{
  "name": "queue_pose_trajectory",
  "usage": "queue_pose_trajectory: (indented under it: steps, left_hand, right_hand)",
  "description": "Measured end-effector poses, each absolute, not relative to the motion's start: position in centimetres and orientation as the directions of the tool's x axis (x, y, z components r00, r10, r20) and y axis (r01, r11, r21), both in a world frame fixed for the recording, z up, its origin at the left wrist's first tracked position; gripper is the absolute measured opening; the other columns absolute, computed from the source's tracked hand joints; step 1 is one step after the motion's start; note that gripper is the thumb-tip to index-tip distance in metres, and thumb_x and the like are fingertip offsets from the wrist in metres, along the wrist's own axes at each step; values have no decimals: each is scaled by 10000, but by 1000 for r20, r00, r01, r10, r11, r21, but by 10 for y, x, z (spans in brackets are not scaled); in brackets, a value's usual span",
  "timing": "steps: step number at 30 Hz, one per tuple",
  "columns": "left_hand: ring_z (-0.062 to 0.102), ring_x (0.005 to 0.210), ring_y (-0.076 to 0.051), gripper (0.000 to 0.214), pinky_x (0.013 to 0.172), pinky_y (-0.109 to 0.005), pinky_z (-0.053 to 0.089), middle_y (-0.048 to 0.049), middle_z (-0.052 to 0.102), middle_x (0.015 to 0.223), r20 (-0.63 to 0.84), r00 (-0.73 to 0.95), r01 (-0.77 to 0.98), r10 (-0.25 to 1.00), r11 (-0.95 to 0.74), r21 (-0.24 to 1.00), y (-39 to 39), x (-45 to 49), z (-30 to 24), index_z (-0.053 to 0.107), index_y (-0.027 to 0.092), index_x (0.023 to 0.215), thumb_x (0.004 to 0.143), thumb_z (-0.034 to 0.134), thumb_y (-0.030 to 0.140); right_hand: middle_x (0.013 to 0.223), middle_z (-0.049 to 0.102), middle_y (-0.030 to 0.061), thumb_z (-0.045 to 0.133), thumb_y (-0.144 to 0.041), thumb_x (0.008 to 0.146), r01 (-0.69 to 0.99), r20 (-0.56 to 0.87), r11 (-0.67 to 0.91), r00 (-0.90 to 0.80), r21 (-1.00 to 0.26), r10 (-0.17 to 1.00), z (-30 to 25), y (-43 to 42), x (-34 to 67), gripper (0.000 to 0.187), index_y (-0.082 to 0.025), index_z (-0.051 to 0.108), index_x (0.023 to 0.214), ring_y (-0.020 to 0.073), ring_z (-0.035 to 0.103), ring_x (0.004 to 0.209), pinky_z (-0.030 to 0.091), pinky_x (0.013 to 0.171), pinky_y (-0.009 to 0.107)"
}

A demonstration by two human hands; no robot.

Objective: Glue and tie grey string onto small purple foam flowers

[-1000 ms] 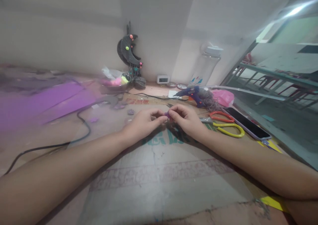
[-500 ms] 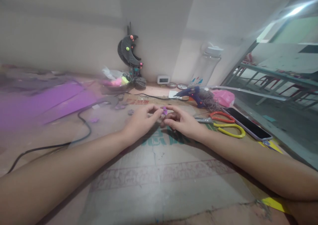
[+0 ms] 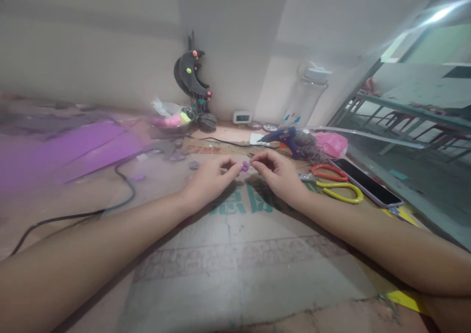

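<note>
A small purple flower-shaped piece (image 3: pixel 245 166) is pinched between the thumb and forefinger of my left hand (image 3: pixel 215 181). Just to its right, my right hand (image 3: pixel 277 176) is closed in a pinch at the piece's edge; whatever lies between those fingertips is too small to make out. Both hands hover over a cardboard sheet (image 3: pixel 228 264) with green and red print. Similar purple pieces (image 3: pixel 194 165) lie left of my left hand. Scissors (image 3: pixel 340 192) with one red and one yellow handle rest beside my right wrist.
Behind my right hand are a blue glue gun (image 3: pixel 281 138), grey yarn (image 3: pixel 309 149) and a pink bag (image 3: pixel 333 144). A phone (image 3: pixel 368 182) lies at the right. Purple sheets (image 3: pixel 91 149) and a black cable (image 3: pixel 130 183) lie left. A clear bottle (image 3: pixel 305 100) stands behind.
My right hand has shifted up, its fingers now pinched at the right of the purple piece rather than curled beneath it. My left hand still holds the piece, nearly unmoved.
</note>
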State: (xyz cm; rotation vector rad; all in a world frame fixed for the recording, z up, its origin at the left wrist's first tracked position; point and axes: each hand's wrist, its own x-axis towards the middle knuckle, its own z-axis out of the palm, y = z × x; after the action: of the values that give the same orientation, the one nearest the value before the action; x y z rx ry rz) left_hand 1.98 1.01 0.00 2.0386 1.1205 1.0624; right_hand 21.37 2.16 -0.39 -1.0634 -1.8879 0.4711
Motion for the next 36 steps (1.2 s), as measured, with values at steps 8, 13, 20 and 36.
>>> queue_pose_trajectory:
  steps: [8, 13, 20, 36]
  left_hand:
    - [579, 731, -165, 294, 689, -288, 424, 0, 642, 762, 300, 393, 422, 870, -460, 782, 8, 20, 0, 606, 196, 772, 903, 465, 419]
    - [597, 736, -175, 322, 688, -290, 437, -13, 678, 779, 273, 421, 420, 865, -453, 786, 7, 20, 1, 637, 197, 790, 906, 454, 435]
    - [596, 704, -160, 323, 651, -273, 439, -18, 692, 777, 263, 456, 397, 850, -459, 795, 9, 21, -5, 650, 192, 804, 912, 472, 439]
    - [597, 707, -161, 284, 659, -277, 443, -16, 679, 766, 253, 486, 388, 836, -466, 795, 12, 21, -9, 639, 196, 789, 901, 470, 396]
  right_hand:
    - [821, 627, 19, 575, -216, 888, 496, 582, 651, -312, -574, 751, 0, 16, 214, 65, -193, 621, 848, 156, 584, 782, 460, 737, 302]
    - [856, 635, 27, 580, -235, 885, 464, 568, 634, -293, -618, 769, -3, 15, 213, 47, -202, 607, 905, 162, 592, 788, 476, 743, 315]
    - [871, 627, 28, 581, -217, 889, 404, 628, 685, -284, -607, 724, -2, 10, 214, 28, -209, 589, 915, 155, 590, 791, 485, 742, 313]
    - [893, 598, 42, 501, -112, 908, 400, 728, 835, -428, -378, 535, 3, 7, 215, 149, -234, 573, 953, 175, 569, 832, 474, 744, 341]
